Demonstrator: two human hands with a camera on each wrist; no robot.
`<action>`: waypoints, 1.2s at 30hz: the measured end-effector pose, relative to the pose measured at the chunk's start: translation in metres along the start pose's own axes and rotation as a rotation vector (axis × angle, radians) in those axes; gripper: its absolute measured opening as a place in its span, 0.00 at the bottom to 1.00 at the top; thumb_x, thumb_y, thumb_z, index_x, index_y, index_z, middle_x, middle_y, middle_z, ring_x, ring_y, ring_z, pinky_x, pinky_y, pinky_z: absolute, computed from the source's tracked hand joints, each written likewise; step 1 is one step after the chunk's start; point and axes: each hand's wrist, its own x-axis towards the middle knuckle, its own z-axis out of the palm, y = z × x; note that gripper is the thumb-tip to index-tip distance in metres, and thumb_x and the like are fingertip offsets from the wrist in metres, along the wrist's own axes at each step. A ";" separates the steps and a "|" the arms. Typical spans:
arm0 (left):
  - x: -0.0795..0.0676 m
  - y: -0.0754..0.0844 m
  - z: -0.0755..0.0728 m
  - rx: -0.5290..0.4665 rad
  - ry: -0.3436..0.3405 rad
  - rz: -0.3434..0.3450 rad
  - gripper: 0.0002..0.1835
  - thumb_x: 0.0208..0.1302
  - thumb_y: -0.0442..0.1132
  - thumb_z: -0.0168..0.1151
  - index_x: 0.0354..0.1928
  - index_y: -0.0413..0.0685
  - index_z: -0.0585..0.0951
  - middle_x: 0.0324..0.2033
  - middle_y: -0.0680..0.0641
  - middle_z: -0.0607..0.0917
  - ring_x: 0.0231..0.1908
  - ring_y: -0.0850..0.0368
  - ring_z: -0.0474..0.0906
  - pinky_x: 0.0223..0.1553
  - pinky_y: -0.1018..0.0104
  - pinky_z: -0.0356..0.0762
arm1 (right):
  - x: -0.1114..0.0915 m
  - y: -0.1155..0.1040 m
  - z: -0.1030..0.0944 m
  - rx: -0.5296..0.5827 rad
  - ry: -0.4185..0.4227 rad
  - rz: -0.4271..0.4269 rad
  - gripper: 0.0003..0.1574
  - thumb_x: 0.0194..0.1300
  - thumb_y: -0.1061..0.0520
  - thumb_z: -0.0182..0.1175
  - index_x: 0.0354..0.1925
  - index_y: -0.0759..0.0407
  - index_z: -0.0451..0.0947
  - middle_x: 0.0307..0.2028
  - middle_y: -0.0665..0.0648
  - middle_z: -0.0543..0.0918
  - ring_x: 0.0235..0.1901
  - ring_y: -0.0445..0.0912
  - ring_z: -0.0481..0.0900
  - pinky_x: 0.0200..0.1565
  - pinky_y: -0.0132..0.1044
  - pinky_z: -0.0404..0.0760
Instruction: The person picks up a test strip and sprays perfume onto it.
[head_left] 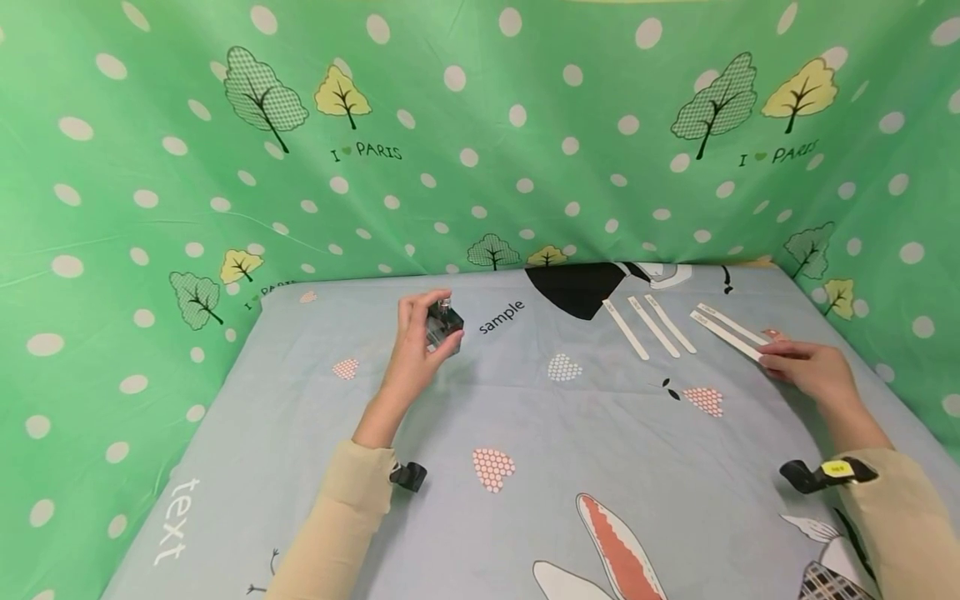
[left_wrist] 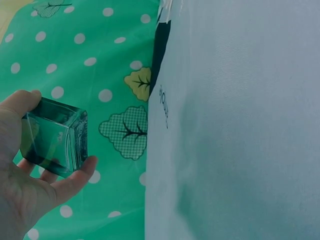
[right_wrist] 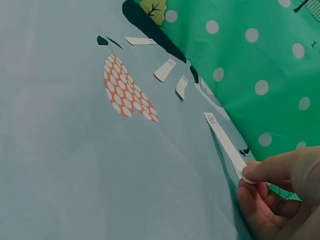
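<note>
Over a pale blue printed sheet (head_left: 525, 417), a small, likely heavy and slippery glass bottle (head_left: 444, 326) is gripped by the left hand (head_left: 412, 350), while a light, flimsy paper strip (head_left: 726, 335) is pinched at its end by the right hand (head_left: 806, 371).

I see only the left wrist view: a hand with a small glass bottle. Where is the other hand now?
Observer: The right hand is at the right side of the table, pinching the near end of a white paper strip.
Operator: Are there more strips?
Observer: Yes, five in all; three other strips lie apart from it, nearer the middle, and one beside it.
Operator: Does the bottle have a cap?
Observer: The head view shows a small silver top on the glass bottle, which the left hand holds above the cloth.
</note>
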 end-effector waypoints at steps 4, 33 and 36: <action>0.000 0.000 0.000 -0.001 -0.001 0.002 0.32 0.67 0.38 0.65 0.69 0.58 0.64 0.60 0.37 0.63 0.59 0.42 0.70 0.58 0.43 0.78 | 0.002 0.000 0.002 0.012 0.010 0.000 0.06 0.66 0.54 0.64 0.41 0.48 0.86 0.24 0.20 0.70 0.25 0.21 0.75 0.28 0.22 0.80; -0.001 0.000 0.000 0.001 0.006 0.009 0.32 0.67 0.39 0.65 0.69 0.58 0.64 0.60 0.38 0.63 0.58 0.42 0.70 0.55 0.44 0.80 | -0.009 -0.003 0.005 -0.076 0.067 -0.046 0.27 0.71 0.51 0.58 0.59 0.71 0.75 0.23 0.24 0.69 0.23 0.25 0.77 0.26 0.25 0.82; -0.001 0.001 0.000 0.001 0.006 0.009 0.31 0.67 0.39 0.65 0.69 0.59 0.64 0.60 0.38 0.63 0.58 0.42 0.70 0.54 0.45 0.79 | -0.010 -0.005 0.007 -0.088 0.067 -0.058 0.27 0.71 0.50 0.58 0.58 0.70 0.76 0.23 0.23 0.68 0.23 0.25 0.77 0.26 0.26 0.81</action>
